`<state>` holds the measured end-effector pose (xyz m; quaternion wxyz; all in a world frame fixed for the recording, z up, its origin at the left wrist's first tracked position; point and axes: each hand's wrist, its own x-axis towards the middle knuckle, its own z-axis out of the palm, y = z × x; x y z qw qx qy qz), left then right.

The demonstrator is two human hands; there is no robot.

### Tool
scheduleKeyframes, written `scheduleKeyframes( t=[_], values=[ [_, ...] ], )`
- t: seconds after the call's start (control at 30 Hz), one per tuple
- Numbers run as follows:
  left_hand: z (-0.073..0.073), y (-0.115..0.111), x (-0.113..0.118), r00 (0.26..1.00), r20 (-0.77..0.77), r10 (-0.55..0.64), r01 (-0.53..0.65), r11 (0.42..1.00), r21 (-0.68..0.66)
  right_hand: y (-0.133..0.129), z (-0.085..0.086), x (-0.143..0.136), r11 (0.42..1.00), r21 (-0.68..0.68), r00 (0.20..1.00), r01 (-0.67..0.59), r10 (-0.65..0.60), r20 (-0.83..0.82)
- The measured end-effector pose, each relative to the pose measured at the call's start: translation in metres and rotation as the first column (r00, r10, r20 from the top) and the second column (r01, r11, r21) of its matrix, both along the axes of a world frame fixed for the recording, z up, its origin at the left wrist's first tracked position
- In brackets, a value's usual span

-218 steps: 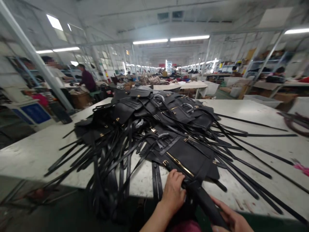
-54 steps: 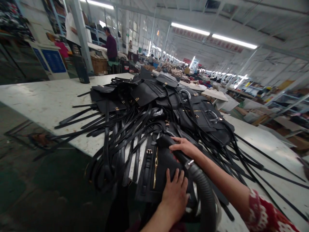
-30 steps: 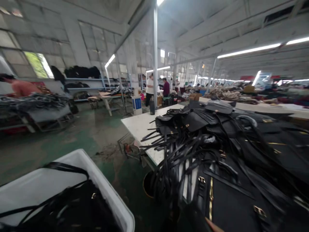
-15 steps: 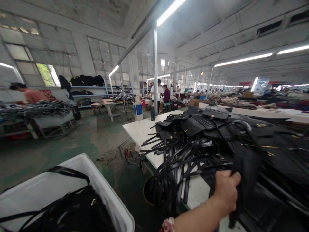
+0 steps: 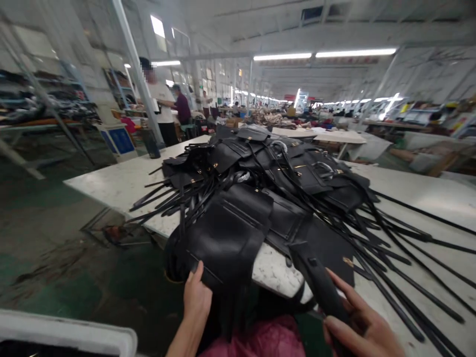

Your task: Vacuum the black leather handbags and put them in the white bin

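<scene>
A black leather bag [image 5: 226, 233] lies at the near edge of the white table [image 5: 107, 184], part of it hanging over. My left hand [image 5: 199, 295] is closed on its lower left edge, thumb on top. In my right hand [image 5: 362, 317] is a long, dark, stiff-looking piece [image 5: 316, 275], held between thumb and fingers; its exact kind is unclear. Beyond the held bag rises a pile of black bags [image 5: 267, 153] with gold-coloured clasps and long straps. Several straps [image 5: 401, 270] spread across the table on the right.
At lower left is the rim of a white bin [image 5: 70, 327] with dark contents. A dark bottle-like object [image 5: 151, 144] stands at the table's far left corner, beside a metal post [image 5: 139, 69]. A person in a white shirt [image 5: 159, 99] stands beyond.
The view has swung right and the bin has mostly left it. Earlier one hand gripped a blurred black piece over the pile; now both hands show, and a bag lies in front of me.
</scene>
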<state>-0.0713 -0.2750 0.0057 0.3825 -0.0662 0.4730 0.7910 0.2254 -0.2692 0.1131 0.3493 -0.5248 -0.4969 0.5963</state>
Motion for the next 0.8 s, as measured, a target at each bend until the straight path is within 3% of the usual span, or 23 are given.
scheduleKeyframes(
  t=[0.13,0.3,0.47,0.63,0.8],
  values=[
    [0.0,-0.017,0.012,0.992,0.036,-0.121,0.115,0.986,0.12,-0.005,-0.011,-0.015,0.994,-0.017,0.994,-0.106,0.106,-0.003],
    [-0.01,-0.036,0.039,0.913,0.257,-0.318,0.314,0.948,0.056,-0.016,-0.033,-0.021,0.975,-0.06,0.971,-0.216,0.208,-0.114],
    [-0.013,-0.04,0.056,0.888,0.257,-0.382,0.398,0.917,-0.014,-0.025,-0.046,-0.033,0.932,-0.083,0.926,-0.353,0.335,-0.176],
    [-0.012,-0.033,0.063,0.894,0.177,-0.411,0.429,0.9,-0.081,-0.033,-0.055,-0.034,0.923,-0.125,0.927,-0.365,0.347,-0.142],
    [-0.018,-0.031,0.073,0.893,0.189,-0.408,0.429,0.899,-0.084,-0.032,-0.061,-0.034,0.897,-0.191,0.917,-0.398,0.383,-0.112]
  ],
)
